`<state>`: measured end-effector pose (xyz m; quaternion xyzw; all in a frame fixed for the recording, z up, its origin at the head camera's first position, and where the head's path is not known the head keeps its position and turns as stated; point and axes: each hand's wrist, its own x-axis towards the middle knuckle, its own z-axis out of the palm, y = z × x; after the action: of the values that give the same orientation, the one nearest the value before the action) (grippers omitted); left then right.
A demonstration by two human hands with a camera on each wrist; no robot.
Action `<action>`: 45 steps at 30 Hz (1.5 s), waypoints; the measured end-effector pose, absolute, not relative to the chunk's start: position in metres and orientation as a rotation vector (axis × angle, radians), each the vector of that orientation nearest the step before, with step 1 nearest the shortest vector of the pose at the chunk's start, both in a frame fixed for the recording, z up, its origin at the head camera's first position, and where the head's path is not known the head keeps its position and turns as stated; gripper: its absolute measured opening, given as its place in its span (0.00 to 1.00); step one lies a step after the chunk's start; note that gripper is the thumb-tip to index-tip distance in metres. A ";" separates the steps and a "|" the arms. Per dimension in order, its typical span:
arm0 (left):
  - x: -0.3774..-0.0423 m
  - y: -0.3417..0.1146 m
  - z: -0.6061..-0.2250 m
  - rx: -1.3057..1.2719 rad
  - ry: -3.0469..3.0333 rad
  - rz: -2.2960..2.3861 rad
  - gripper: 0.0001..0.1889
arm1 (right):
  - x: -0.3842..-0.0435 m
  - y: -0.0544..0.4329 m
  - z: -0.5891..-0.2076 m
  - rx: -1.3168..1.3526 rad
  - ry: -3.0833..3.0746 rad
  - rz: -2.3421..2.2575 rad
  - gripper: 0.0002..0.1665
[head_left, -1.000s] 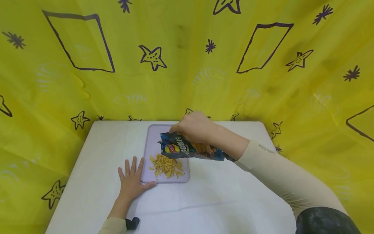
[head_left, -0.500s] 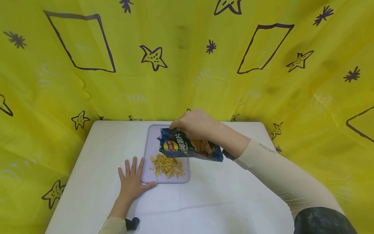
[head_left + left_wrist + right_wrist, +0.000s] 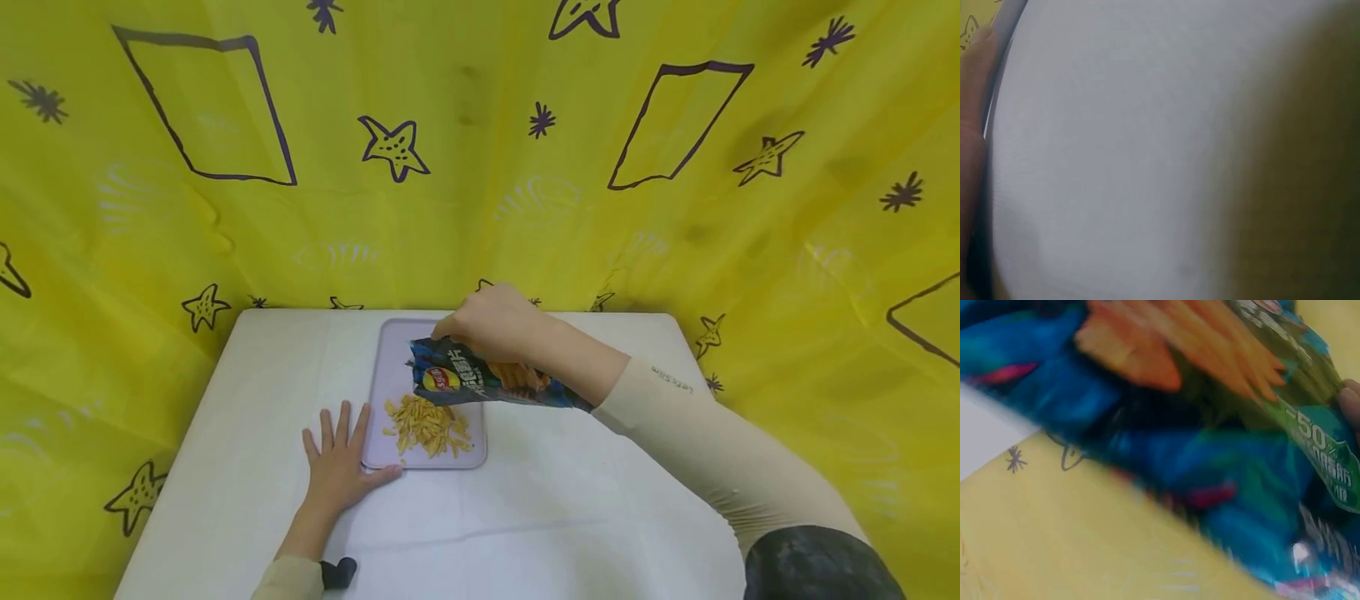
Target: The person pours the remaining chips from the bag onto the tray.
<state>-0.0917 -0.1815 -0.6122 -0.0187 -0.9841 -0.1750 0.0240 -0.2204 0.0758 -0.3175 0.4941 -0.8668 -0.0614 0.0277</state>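
Observation:
My right hand (image 3: 495, 321) grips a dark blue chip bag (image 3: 468, 379) by its upper side, holding it on its side above the tray. The bag's torn end points left; its printed front fills much of the right wrist view, where a fingertip (image 3: 1350, 403) shows at the edge. Beneath it, a heap of yellow chip sticks (image 3: 426, 427) lies on the near half of a pale lilac tray (image 3: 393, 350). With fingers spread, my left hand (image 3: 335, 477) rests at the tray's near left corner, thumb along the front rim. The left wrist view is mostly blurred white.
Tray and left hand are on a white table (image 3: 555, 517). A yellow curtain (image 3: 465, 233) with drawn stars hangs behind and at both sides of the table. A dark heart-shaped piece (image 3: 340, 573) sits by the left cuff.
The chip bag rises slightly, then comes back down and tilts a little, moving with the right hand. The left hand, tray and heap of chips stay where they are.

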 end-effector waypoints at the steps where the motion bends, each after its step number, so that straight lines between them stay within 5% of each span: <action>1: -0.092 -0.181 -0.612 -0.057 -3.044 -0.541 0.64 | -0.220 0.075 -0.317 1.531 -2.669 -0.191 0.16; 45: -0.092 -0.181 -0.613 -0.058 -3.085 -0.553 0.65 | -0.214 0.029 -0.317 1.691 -2.588 -0.536 0.14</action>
<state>-0.0917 -0.1815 -0.6125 -0.0184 -0.9842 -0.1763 0.0036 -0.2142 0.0286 -0.3174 0.5391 -0.8248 -0.1707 0.0020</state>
